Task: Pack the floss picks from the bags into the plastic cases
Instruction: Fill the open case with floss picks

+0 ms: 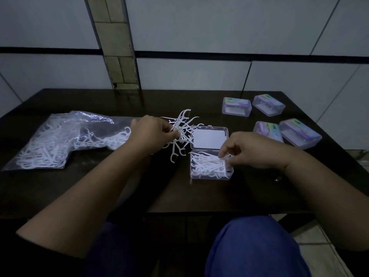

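Nearest us are our own knees in blue trousers (253, 248), tucked under the near edge of a dark table (139, 186). Both forearms reach out over it.

Just past the near edge, right of centre, sits one open case (211, 166) of clear plastic. Its tray is partly filled with a loose layer of white floss picks, too tangled to count. Our right hand (253, 150) hovers at the tray's right end, thumb and fingertips pinched together on a pick or two, which they seem to be settling into the tray. The hinged lid (209, 137) lies flat on the far side of the tray.

To the left of the lid, our left hand (151, 130) has its fingers curled tight around a bunch of picks (179, 132), which fan out in all directions. We judge this to be the next handful waiting to go in.

Further left lies one crumpled clear bag (60, 138), lying flat with its mouth toward the left hand. It holds a great many picks, so most of the packing appears to be left.

At the far right of the table stand four closed cases (271, 120) with coloured labels, in two pairs. We cannot tell whether they are filled or empty.

Beyond the table rises a pale panelled wall (199, 37).

So we count five cases in all, one of them open, and one bag.
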